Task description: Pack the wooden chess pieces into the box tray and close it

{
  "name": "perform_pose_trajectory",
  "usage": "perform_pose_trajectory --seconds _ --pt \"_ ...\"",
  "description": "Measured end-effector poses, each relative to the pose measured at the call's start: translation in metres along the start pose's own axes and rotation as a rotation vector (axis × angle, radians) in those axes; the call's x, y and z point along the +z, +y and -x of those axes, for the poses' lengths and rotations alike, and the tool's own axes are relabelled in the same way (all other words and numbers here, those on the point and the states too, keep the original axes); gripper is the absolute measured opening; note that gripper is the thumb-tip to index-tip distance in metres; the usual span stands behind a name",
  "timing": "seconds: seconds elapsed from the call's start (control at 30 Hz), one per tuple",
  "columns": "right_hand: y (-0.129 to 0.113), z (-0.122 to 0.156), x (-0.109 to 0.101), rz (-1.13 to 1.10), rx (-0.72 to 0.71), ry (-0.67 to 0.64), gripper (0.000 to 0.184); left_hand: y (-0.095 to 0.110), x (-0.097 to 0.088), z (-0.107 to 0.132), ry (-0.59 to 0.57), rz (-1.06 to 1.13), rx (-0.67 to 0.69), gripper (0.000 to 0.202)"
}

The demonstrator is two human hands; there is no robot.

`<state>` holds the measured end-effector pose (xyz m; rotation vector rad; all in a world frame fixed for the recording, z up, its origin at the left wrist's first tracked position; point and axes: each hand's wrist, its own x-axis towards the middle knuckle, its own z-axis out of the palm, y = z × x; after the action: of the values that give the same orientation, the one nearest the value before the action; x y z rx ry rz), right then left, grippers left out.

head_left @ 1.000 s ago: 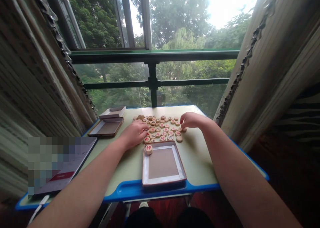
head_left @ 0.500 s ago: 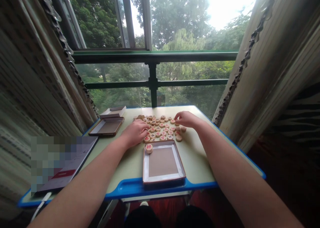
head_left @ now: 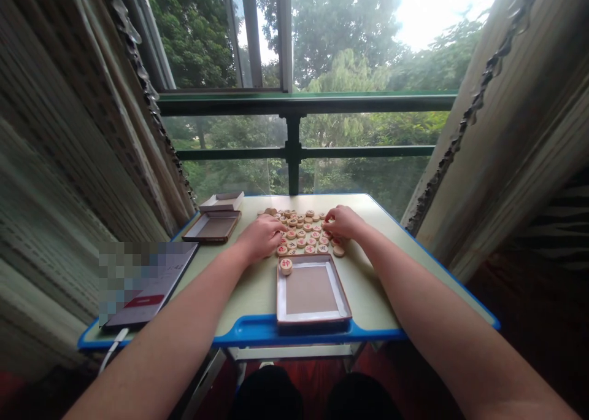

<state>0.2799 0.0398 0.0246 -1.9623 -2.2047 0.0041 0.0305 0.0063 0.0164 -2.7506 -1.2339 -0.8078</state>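
Round wooden Chinese chess pieces (head_left: 301, 243) with red and black characters lie spread face up over the middle of the table. From the left, my left hand (head_left: 261, 237) rests at the edge of the spread, fingers apart and reaching over the nearest pieces. My right hand (head_left: 345, 222) is at the right edge, thumb and fingers apart and bent down beside the pieces; its fingertips partly hide some of them. Closer to me lies a shallow open box (head_left: 341, 297). One piece with a red character (head_left: 286, 267) sits in its far left corner.
At the back left are another shallow box (head_left: 214, 226) and a pale box part (head_left: 221, 201). A laptop-like device (head_left: 151, 291) with a white cable (head_left: 113, 349) lies at the left edge. The table (head_left: 377, 297) has a blue rim; curtains and a window railing stand behind.
The view has shifted, so the table appears farther right. My right hand has come in closer to the pieces at the right edge. My left hand stays by the left-hand pieces.
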Motion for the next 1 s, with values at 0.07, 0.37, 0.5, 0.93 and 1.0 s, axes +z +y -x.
perform_pose_trajectory --seconds 0.07,0.37,0.5,0.93,1.0 --pt "-0.005 0.006 -0.013 -0.032 0.002 0.009 0.033 -0.002 0.001 0.000 0.002 0.009 -0.001 0.026" --pt "-0.067 0.072 -0.048 -0.084 -0.557 -0.487 0.038 -0.004 0.003 -0.002 -0.019 -0.005 0.037 0.025" --pt "-0.086 0.087 -0.038 0.047 -0.566 -0.407 0.043 -0.006 0.003 -0.001 -0.002 0.014 0.022 0.024" --pt "-0.082 0.086 -0.039 -0.073 -0.634 -0.430 0.030 -0.007 0.002 0.000 0.006 0.000 0.011 0.024" --pt "-0.085 0.088 -0.039 -0.072 -0.621 -0.419 0.029 -0.007 0.001 0.000 0.000 -0.003 0.013 0.024"
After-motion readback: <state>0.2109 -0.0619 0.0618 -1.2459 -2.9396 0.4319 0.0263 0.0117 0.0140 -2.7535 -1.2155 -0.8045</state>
